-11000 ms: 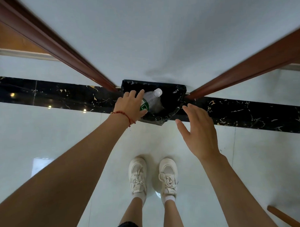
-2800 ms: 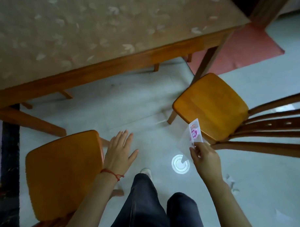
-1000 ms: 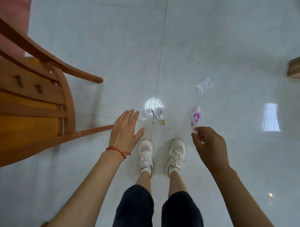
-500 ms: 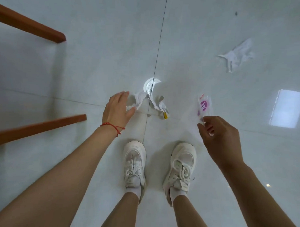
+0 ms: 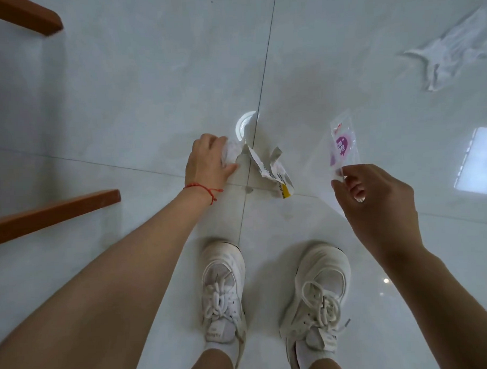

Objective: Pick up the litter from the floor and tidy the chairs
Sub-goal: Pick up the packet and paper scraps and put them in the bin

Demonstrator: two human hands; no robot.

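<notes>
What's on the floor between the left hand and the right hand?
Head view: the torn wrapper with a yellow end, which the left hand grips at one end. Beyond it only bare tile up to the right hand, which pinches a clear purple-print packet.

Head view, looking down at a pale tiled floor (image 5: 123, 92). The left hand (image 5: 208, 160) grips one end of a crumpled white wrapper (image 5: 266, 167) with a yellow tip, lying where the tile seams cross. The right hand (image 5: 375, 201) pinches a clear packet (image 5: 343, 150) with a purple label, held above the floor. A second crumpled white wrapper (image 5: 450, 50) lies upper right. Two wooden chair legs (image 5: 53, 213) enter from the left; white sneakers (image 5: 222, 290) stand below.
</notes>
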